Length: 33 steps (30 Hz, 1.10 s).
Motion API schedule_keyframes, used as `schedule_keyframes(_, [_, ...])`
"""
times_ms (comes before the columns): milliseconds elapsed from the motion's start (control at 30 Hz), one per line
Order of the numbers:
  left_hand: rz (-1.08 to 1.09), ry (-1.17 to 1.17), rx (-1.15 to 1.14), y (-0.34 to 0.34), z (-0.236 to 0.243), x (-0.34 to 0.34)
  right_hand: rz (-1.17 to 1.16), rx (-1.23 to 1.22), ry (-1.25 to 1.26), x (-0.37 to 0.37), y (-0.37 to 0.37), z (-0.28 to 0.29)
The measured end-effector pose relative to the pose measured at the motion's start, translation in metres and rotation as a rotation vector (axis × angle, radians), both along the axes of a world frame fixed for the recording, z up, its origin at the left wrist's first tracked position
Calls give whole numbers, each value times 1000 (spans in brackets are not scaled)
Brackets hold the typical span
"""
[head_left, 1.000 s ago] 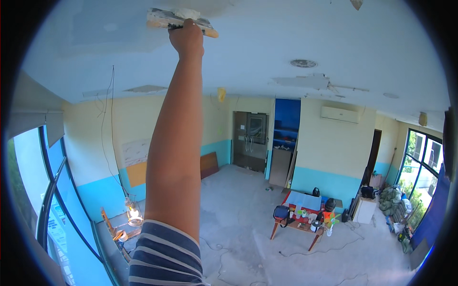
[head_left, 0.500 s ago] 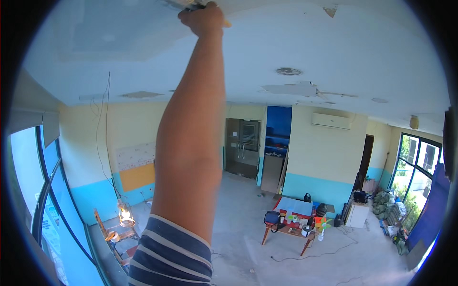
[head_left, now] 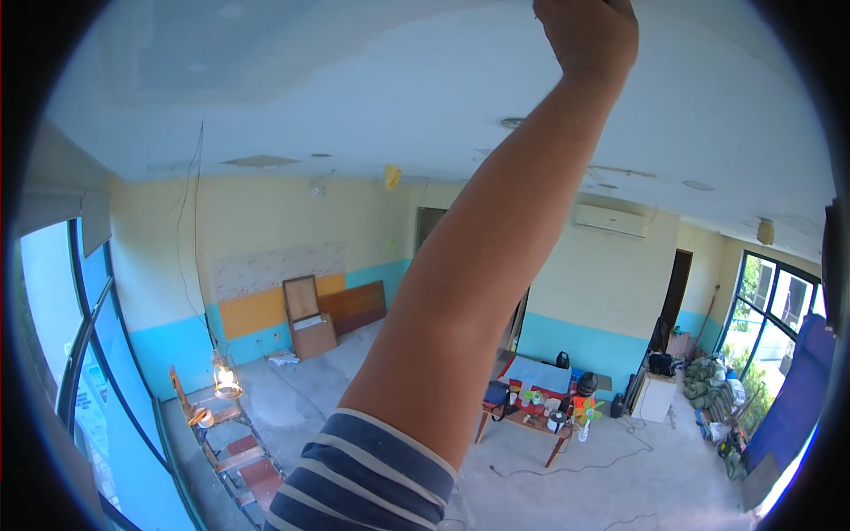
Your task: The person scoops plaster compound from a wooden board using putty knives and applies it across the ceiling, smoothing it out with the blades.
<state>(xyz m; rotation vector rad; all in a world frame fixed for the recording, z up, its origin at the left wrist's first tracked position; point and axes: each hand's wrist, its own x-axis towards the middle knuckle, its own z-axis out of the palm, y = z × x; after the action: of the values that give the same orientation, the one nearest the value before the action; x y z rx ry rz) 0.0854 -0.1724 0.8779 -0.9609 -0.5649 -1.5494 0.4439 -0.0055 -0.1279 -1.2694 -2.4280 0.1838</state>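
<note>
Arm (head_left: 478,257) raised overhead, nearly straight at the elbow, running from the lower middle of the view up and to the right. Striped dark-blue and pale-grey sleeve (head_left: 363,473) sits bunched above the elbow. Raised hand (head_left: 591,35) at the upper edge, wrist slightly bent; fingers cut off by the frame. Grip: cannot tell whether spread, pressed together or pinching something.

Work surface: pale ceiling (head_left: 354,80), filling the upper part of the view, hand against it in line of sight; contact cannot be judged. Greyer smooth patch (head_left: 177,53) on the ceiling at upper left, well apart from the hand.

Obstruction: arm crosses the middle of the room, hiding much of the far wall and partly covering a round ceiling vent (head_left: 511,122).

Surroundings: red table (head_left: 558,450) just right of the arm, cluttered, with a pale blue sheet (head_left: 538,375) on top. Lit lamp (head_left: 227,379) at lower left, above a wooden frame (head_left: 242,458) with crosspieces. Thin wires (head_left: 197,159) hang from the ceiling near the left window (head_left: 53,292). Reddish-brown board (head_left: 356,305) leans on the far wall. Air conditioner (head_left: 611,220) mounted right of the arm; sacks (head_left: 711,379) heaped farther right, by another window
</note>
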Motion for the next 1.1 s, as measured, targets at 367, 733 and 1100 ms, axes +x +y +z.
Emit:
schedule_keyframes(367, [174, -321, 52, -130, -15, -210, 59, -25, 1, -33, 10, 8])
schedule_keyframes(733, [11, -315, 123, -217, 26, -270, 38, -43, 15, -50, 6, -2])
schedule_keyframes(1100, [-28, -175, 173, -80, 46, -131, 27, -94, 60, -11, 8, -14])
